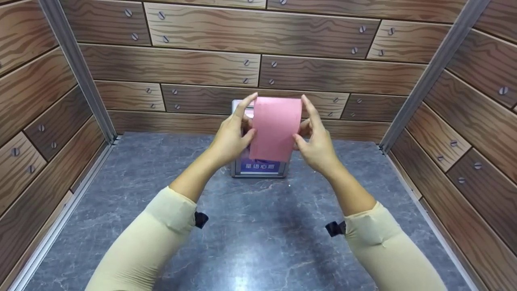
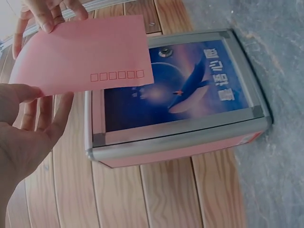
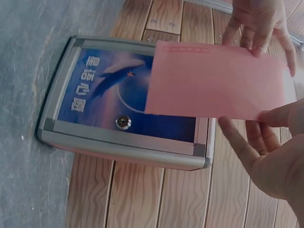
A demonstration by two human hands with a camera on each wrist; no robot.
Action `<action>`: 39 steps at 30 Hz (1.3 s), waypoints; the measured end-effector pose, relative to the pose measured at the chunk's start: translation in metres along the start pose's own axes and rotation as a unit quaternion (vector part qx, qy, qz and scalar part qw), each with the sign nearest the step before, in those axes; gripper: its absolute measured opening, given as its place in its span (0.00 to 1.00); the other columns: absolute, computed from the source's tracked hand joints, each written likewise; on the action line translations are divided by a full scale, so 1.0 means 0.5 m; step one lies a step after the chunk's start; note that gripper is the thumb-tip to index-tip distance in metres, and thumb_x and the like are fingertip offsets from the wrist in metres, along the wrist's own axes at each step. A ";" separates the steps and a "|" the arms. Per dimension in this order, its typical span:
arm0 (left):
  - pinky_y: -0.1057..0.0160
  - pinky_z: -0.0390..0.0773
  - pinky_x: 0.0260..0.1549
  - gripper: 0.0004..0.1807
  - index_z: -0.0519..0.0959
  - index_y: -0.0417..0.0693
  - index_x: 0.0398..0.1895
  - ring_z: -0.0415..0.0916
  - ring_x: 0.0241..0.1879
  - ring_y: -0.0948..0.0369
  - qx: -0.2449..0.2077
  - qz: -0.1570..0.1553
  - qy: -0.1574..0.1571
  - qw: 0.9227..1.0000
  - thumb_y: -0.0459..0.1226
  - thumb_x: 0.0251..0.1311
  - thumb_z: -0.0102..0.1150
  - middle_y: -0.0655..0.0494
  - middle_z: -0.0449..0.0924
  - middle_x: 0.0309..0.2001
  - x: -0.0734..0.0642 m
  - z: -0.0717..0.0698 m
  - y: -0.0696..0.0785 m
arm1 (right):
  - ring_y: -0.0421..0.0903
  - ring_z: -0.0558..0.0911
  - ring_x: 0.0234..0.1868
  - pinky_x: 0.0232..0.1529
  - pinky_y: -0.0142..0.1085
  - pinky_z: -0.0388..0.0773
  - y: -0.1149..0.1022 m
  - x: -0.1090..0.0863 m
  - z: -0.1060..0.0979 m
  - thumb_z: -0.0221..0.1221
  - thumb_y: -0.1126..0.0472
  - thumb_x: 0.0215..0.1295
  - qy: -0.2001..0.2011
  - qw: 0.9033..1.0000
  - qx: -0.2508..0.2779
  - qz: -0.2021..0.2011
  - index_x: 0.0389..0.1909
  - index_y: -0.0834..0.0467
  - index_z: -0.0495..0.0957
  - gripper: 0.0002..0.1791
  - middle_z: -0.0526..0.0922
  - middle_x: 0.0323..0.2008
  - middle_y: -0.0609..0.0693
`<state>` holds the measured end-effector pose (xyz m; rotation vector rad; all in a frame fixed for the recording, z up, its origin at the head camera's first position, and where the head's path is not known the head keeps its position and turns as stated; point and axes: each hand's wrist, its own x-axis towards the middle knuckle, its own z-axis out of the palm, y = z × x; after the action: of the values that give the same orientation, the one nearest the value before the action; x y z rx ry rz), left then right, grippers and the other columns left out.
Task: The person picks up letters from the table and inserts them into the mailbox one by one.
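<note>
A pink envelope [image 1: 276, 129], with a row of small red squares printed along one end in the wrist views, is held up between both hands. My left hand [image 1: 231, 137] pinches its left edge, thumb on the near face and other fingers behind or along the edge. On the opposite edge my right hand [image 1: 317, 147] grips it in the same manner. The envelope bows at its top end. Behind it stands a metal-framed box [image 2: 178, 126] whose blue front panel [image 3: 104, 90] bears a whale picture, white characters and a round lock [image 3: 123, 122]. The envelope hides much of this front.
The box stands on a grey marbled surface [image 1: 242, 226], near the back wood-plank wall [image 1: 202, 68]. Plank-patterned side walls [image 1: 476, 133] and metal corner posts [image 1: 78, 68] enclose the space. Small black wrist pieces [image 1: 201, 220] sit at the sleeve cuffs.
</note>
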<state>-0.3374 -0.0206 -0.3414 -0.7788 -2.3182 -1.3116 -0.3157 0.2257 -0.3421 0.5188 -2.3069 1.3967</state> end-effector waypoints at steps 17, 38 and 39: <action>0.56 0.88 0.49 0.37 0.59 0.59 0.82 0.80 0.47 0.55 -0.006 0.064 0.054 0.997 0.27 0.75 0.57 0.45 0.80 0.45 0.056 -0.028 0.027 | 0.46 0.83 0.42 0.46 0.37 0.91 -0.013 0.080 -0.012 0.61 0.79 0.68 0.057 0.990 -0.009 -0.125 0.86 0.51 0.56 0.49 0.81 0.41 0.55; 0.66 0.86 0.51 0.36 0.59 0.59 0.82 0.77 0.48 0.57 0.002 0.136 0.080 0.988 0.25 0.76 0.49 0.47 0.74 0.50 0.119 -0.069 0.056 | 0.47 0.83 0.45 0.50 0.31 0.86 -0.063 0.147 -0.027 0.59 0.75 0.72 0.121 0.969 -0.013 -0.216 0.83 0.59 0.59 0.40 0.80 0.43 0.55; 0.66 0.86 0.51 0.36 0.59 0.60 0.82 0.77 0.48 0.57 0.002 0.139 0.086 0.987 0.25 0.76 0.49 0.47 0.74 0.50 0.121 -0.068 0.054 | 0.47 0.83 0.45 0.51 0.30 0.85 -0.063 0.150 -0.026 0.59 0.74 0.72 0.126 0.967 -0.021 -0.220 0.82 0.59 0.59 0.39 0.80 0.43 0.56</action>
<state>-0.3666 -0.0215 -0.2730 -0.9134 -1.9940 -1.1997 -0.3620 0.2156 -0.2747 0.7396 -1.8703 1.1233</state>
